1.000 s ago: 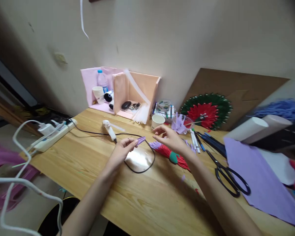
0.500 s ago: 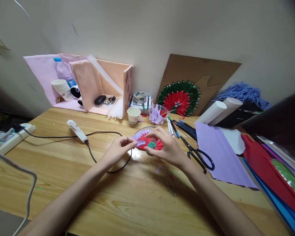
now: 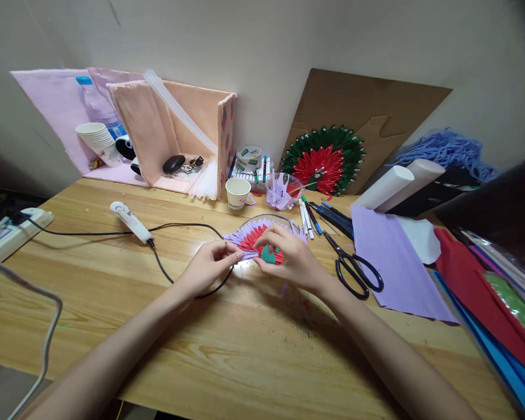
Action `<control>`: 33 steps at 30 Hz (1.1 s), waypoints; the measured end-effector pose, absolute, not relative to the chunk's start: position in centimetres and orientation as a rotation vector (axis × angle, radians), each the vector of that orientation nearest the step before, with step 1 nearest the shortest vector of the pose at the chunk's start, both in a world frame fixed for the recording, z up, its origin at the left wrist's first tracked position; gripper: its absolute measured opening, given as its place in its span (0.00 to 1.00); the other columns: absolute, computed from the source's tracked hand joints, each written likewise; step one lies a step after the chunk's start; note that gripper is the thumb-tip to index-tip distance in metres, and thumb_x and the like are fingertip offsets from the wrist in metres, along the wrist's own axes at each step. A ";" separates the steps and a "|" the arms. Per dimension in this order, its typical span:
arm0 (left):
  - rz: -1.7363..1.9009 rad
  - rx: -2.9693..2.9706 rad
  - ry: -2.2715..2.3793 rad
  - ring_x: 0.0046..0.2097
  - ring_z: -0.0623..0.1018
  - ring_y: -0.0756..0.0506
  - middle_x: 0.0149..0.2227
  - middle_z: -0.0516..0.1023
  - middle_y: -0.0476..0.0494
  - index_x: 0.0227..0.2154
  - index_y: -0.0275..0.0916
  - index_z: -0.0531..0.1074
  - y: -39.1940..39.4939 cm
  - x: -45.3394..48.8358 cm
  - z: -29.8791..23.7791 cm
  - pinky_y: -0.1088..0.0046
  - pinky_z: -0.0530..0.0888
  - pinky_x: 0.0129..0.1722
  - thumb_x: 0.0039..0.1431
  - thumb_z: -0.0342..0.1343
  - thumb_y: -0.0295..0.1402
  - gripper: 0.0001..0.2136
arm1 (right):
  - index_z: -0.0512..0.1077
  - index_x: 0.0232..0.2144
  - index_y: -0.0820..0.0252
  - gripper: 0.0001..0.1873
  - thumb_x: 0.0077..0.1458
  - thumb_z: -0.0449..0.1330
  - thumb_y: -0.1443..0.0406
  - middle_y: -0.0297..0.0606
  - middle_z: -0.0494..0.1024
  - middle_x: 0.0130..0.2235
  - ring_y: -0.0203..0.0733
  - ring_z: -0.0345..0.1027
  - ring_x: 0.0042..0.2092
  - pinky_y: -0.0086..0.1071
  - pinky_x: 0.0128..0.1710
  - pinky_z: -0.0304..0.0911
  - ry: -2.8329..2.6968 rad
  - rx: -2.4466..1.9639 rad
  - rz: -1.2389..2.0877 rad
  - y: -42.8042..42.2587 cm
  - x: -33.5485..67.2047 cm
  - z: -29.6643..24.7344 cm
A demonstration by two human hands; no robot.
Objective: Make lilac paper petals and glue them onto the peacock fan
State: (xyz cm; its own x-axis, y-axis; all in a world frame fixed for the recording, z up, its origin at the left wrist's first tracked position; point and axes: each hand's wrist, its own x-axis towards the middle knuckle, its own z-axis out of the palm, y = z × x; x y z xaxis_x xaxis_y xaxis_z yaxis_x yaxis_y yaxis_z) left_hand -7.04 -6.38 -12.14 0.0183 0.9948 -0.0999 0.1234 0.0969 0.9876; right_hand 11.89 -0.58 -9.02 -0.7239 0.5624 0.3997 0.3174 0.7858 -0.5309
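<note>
Low at the middle of the table lies a round craft piece with layered purple and red petals (image 3: 250, 238) and a green centre shape (image 3: 268, 254). My left hand (image 3: 210, 262) pinches a narrow folded purple strip (image 3: 248, 255) at the disc's near left edge. Over the disc's right side, my right hand (image 3: 295, 256) is curved with thumb and forefinger apart around the green shape. Its thumb tip is close to the strip's end; whether they touch I cannot tell. My right hand covers part of the disc.
A white glue gun (image 3: 131, 221) with black cord lies left. Behind stand a paper cup (image 3: 237, 193) and a clear bowl (image 3: 284, 191) of purple strips. Black scissors (image 3: 354, 271), pens (image 3: 306, 219) and purple sheet (image 3: 394, 262) lie right. Cardboard (image 3: 376, 93) leans on the wall.
The camera view has shifted and tilted down slightly. My left hand still pinches the purple strip; my right hand stays over the disc, its fingers a little changed in pose.
</note>
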 end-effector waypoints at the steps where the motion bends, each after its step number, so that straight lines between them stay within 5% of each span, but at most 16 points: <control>1: 1.054 1.241 1.324 0.30 0.71 0.48 0.27 0.75 0.46 0.25 0.36 0.73 -6.4 -7.0 -12.2 0.74 0.66 0.31 0.47 0.58 0.40 0.11 | 0.68 0.33 0.59 0.07 0.48 0.58 0.69 0.38 0.69 0.34 0.38 0.64 0.34 0.31 0.35 0.61 -2.418 -0.647 0.592 -0.6 11.9 -9.0; 23: 1.027 1.370 1.393 0.29 0.71 0.49 0.27 0.75 0.45 0.27 0.35 0.73 -6.9 -6.8 -11.6 0.75 0.67 0.30 0.50 0.56 0.39 0.11 | 0.67 0.27 0.60 0.06 0.45 0.56 0.74 0.36 0.68 0.30 0.36 0.62 0.31 0.29 0.31 0.59 -2.385 -0.614 0.591 -0.8 11.7 -9.0; 33: 1.076 1.595 1.378 0.36 0.74 0.49 0.36 0.78 0.47 0.36 0.39 0.74 -7.5 -6.4 -10.8 0.75 0.70 0.37 0.51 0.57 0.38 0.11 | 0.66 0.27 0.60 0.07 0.44 0.56 0.75 0.36 0.68 0.29 0.36 0.61 0.31 0.29 0.30 0.59 -2.395 -0.610 0.595 -0.9 11.6 -9.0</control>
State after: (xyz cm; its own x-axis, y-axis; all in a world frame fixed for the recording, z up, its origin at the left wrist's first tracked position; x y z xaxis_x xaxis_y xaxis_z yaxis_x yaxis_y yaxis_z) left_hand -6.44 -7.54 -10.77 0.0641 0.9910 0.1178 0.3545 -0.1330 0.9255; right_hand 11.63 -0.92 -8.98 -0.7206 0.5447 0.4289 0.2805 0.7948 -0.5381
